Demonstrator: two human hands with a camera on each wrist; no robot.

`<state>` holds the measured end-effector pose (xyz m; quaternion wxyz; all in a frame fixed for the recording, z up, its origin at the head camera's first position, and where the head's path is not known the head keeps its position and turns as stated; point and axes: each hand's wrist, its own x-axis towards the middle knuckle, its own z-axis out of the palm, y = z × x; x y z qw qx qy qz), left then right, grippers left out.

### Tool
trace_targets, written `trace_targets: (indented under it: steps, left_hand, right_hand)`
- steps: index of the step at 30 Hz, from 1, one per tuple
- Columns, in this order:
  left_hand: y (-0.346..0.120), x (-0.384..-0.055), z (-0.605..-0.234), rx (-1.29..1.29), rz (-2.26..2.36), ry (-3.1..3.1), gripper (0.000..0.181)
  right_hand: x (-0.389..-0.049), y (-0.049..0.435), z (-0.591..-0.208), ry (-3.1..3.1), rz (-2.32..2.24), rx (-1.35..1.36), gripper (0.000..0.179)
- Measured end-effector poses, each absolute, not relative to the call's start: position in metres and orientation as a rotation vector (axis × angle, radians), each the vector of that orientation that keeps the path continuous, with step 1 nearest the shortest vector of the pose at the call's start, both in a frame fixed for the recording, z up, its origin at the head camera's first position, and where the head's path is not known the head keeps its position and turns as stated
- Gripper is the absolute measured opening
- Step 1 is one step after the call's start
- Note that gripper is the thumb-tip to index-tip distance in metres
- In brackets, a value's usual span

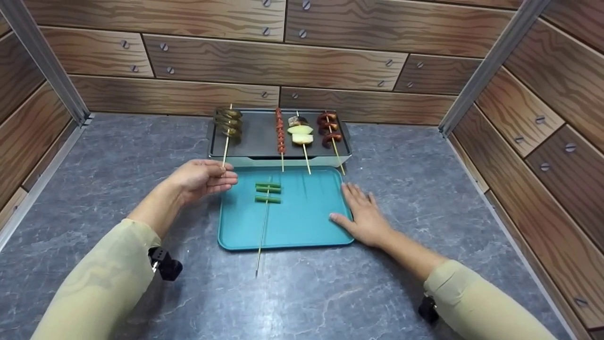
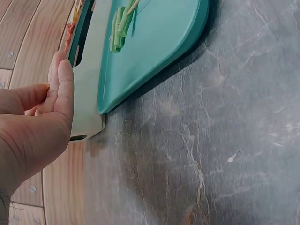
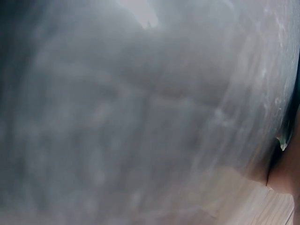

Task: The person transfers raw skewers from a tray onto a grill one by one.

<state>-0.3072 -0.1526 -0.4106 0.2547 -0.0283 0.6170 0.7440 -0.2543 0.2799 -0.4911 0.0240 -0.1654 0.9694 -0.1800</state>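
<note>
My left hand (image 1: 202, 180) pinches the lower end of a stick threaded with dark, glossy slices (image 1: 229, 125), which overlap the left side of a black grill plate (image 1: 257, 137). In the left wrist view its other fingers (image 2: 64, 86) extend beside the white base of the grill. My right hand (image 1: 368, 218) rests at the right edge of a teal tray (image 1: 306, 222), fingers straight and thumb over the rim. On the tray lies a skewer of green stalk pieces (image 1: 268, 200), its stick reaching past the front edge. The right wrist view shows mostly blurred tabletop.
Further right on the grill lie a skewer of small red pieces (image 1: 281, 132), one of pale slices (image 1: 302, 138) and one of reddish-brown curled pieces (image 1: 331, 137). Their sticks overhang the front. A wood-patterned wall (image 1: 212, 61) stands behind, on a grey marbled tabletop (image 1: 302, 297).
</note>
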Motion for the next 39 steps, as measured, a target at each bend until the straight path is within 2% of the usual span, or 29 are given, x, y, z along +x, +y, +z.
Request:
trace_targets:
  steps: [24, 39]
  left_hand:
    - [-0.15, -0.299, -0.415, -0.173, 2.043, 1.72, 0.045]
    - [-0.152, -0.222, -0.412, -0.058, 1.866, 1.72, 0.046]
  right_hand:
    - [-0.255, 0.279, -0.491, 3.009, -0.543, -0.504, 0.097]
    - [-0.254, 0.279, -0.491, 3.019, -0.539, -0.508, 0.096]
